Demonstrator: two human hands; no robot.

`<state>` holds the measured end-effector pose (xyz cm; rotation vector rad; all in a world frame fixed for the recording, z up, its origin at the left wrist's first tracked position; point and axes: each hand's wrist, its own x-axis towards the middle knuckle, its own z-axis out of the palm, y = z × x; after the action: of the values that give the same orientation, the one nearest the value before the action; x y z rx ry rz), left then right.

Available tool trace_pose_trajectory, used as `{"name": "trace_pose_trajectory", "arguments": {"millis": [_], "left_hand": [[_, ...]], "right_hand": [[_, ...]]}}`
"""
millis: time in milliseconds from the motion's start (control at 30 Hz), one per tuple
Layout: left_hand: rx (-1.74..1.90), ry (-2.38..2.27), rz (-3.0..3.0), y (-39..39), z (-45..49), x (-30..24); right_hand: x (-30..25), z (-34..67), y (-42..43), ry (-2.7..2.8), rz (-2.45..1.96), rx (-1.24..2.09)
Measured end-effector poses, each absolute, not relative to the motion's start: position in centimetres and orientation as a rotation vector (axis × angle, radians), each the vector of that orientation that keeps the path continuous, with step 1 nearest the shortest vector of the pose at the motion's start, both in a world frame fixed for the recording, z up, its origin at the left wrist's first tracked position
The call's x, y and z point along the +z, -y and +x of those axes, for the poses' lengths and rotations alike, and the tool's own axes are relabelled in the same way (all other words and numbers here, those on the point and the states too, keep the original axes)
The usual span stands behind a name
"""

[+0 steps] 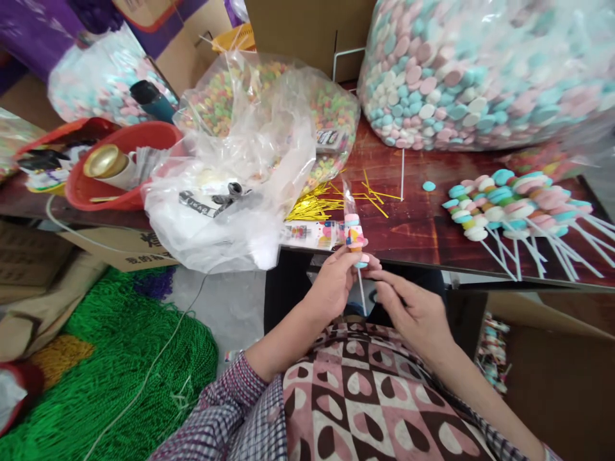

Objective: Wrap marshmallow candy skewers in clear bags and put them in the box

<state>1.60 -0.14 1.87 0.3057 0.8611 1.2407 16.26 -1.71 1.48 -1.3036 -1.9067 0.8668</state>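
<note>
My left hand is closed around a marshmallow skewer, which stands nearly upright above my lap. A clear printed bag covers its upper part, rising to a narrow tip. The skewer's white stick pokes out below my fingers. Just right of the stick is my right hand, its fingers stretched toward the left fingertips and the thumb a little apart; I see nothing held in it. On the table, flat printed bags lie beside my left hand, with gold twist ties behind them.
Several unwrapped marshmallow skewers lie at the table's right. A big bag of marshmallows stands behind. Bags of ring candy, a crumpled plastic bag and a red basin fill the left. An open carton sits at lower right.
</note>
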Motion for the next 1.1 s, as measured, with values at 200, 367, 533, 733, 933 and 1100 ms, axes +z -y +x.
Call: {"name": "trace_pose_trajectory", "arguments": {"millis": [200,367,533,733,933,1100], "left_hand": [[1.11,-0.797,0.334,0.7,1.6,1.5],[1.072,-0.8,0.359,1.1,2.0,1.2],[1.04,-0.812,0.397,1.3,2.0,0.8],[0.998,-0.822,0.404,1.6,2.1,0.7],[1.021,-0.826,0.409,1.9,2.0,0.9],[1.009,-0.975,0.472,2.0,2.1,1.0]], "right_hand": [[2.8,16.3,-0.4,1.743,-1.39,0.727],[2.5,15.3,-1.2,1.88,-1.344,0.622],[2.0,15.3,-1.0,1.907,-1.405,0.586],[1.8,15.2,-0.9,1.902,-1.446,0.55],[1.8,15.2,-0.6,1.848,-1.434,0.699],[1.8,15.3,-0.4,1.855,-1.304,0.524]]}}
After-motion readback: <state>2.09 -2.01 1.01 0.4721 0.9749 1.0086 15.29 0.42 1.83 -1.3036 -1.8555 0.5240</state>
